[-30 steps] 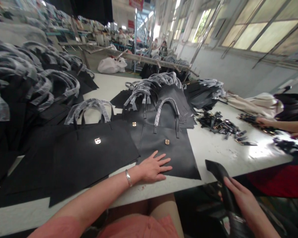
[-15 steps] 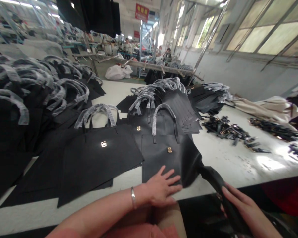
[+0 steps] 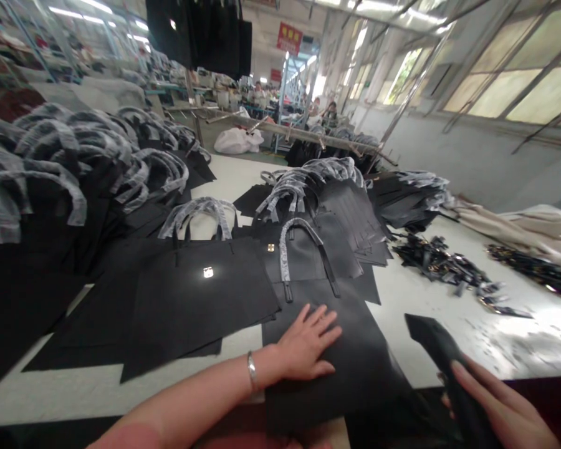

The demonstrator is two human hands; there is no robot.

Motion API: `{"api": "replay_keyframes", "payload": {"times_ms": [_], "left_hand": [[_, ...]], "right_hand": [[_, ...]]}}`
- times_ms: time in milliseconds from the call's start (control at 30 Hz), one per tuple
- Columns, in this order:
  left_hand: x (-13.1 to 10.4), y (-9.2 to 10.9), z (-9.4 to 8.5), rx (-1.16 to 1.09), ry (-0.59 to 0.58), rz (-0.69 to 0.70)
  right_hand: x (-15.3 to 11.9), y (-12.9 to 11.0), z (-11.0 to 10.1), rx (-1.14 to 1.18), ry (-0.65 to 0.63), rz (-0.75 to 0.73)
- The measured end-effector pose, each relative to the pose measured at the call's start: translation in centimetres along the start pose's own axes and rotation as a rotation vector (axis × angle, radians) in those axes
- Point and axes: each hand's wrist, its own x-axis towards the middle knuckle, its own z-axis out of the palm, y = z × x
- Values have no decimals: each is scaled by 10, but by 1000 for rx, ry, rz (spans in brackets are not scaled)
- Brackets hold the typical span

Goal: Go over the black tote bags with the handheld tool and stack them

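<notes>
My left hand (image 3: 308, 346) lies flat with spread fingers on a black leather bag panel (image 3: 359, 368). That panel has one curved handle (image 3: 284, 262), part wrapped in clear plastic, and its lower end hangs over the table's near edge. In my right hand (image 3: 500, 396), at the lower right, the fingers wrap round a long black leather strip (image 3: 432, 337). The strip's far end points up and left over the table, apart from the panel; its lower end runs out of view. Left of the panel lies a stack of black bag panels (image 3: 187, 312) with a shiny metal clasp (image 3: 208, 272).
Plastic-wrapped handles (image 3: 75, 143) rise from piled panels at the left. More panels (image 3: 350, 212) lie behind. Small black straps with metal parts (image 3: 442, 262) are heaped at the right, near cream cloth (image 3: 518, 224). A metal rail (image 3: 299, 131) crosses beyond the table (image 3: 234, 168).
The handled panel has slid towards me and lies flatter; its gold clasp is now out of sight. The strip in my right hand has come apart from the panel's right side. The view has shifted.
</notes>
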Motion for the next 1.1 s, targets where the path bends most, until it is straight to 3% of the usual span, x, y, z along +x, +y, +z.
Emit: {"api": "replay_keyframes", "payload": {"times_ms": [100, 233, 400, 567, 667, 767, 933, 1000, 1100], "left_hand": [[5, -9, 5, 100, -24, -32], [-5, 8, 23, 56, -77, 97], [-9, 25, 34, 34, -65, 104], [-8, 21, 30, 7, -86, 104], [-9, 21, 27, -8, -88, 108], [-9, 21, 26, -4, -98, 108], [-8, 21, 24, -9, -96, 103], [-8, 21, 23, -25, -88, 100], [-8, 21, 22, -44, -87, 100]], "right_hand": [[-4, -13, 34, 18, -216, 50], [9, -18, 70, 15, -381, -4], [31, -24, 82, -52, -495, 37], [40, -17, 67, -88, -412, 43], [39, -9, 59, -61, -458, 135], [40, -12, 66, -62, -467, 158], [60, -35, 86, -53, -358, 45], [67, -38, 78, -31, -266, 32], [68, -31, 50, -10, -184, 56]]}}
